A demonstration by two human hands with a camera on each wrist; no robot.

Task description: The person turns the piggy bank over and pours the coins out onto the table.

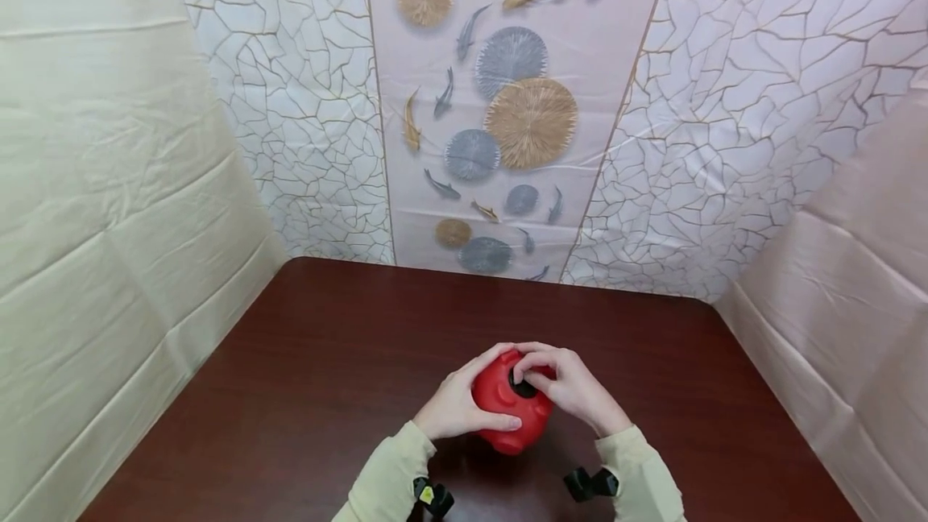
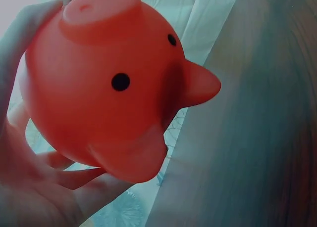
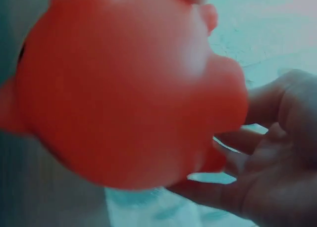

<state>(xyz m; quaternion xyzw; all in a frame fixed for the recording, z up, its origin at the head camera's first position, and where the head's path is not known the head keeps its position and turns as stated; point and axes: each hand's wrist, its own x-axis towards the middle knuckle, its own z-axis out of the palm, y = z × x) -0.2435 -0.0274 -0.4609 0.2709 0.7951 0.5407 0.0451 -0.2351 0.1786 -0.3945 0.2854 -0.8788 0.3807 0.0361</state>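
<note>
Looking down from the head view, the red pig-shaped toy (image 1: 507, 413) sits at 6 o'clock over the dark bench (image 1: 326, 361), held between both hands above its near edge. The left hand (image 1: 457, 405) wraps the toy's left flank with curled fingers; the right hand (image 1: 573, 389) grips it from the 2 o'clock side, fingertips at a black round part (image 1: 524, 385) on top. In the left wrist view, the toy (image 2: 114, 83) shows snout at 12 o'clock, two black eyes and an ear at 3 o'clock, cradled by fingers (image 2: 59, 175) underneath. In the right wrist view, the toy (image 3: 124, 88) is blurred and fills the frame; the palm (image 3: 277, 177) lies at 4 o'clock. Risk, as a judgement: the smooth, rounded body could slip or rotate if either grip loosens while the fingertips work the black part, dropping it onto the bench.
</note>
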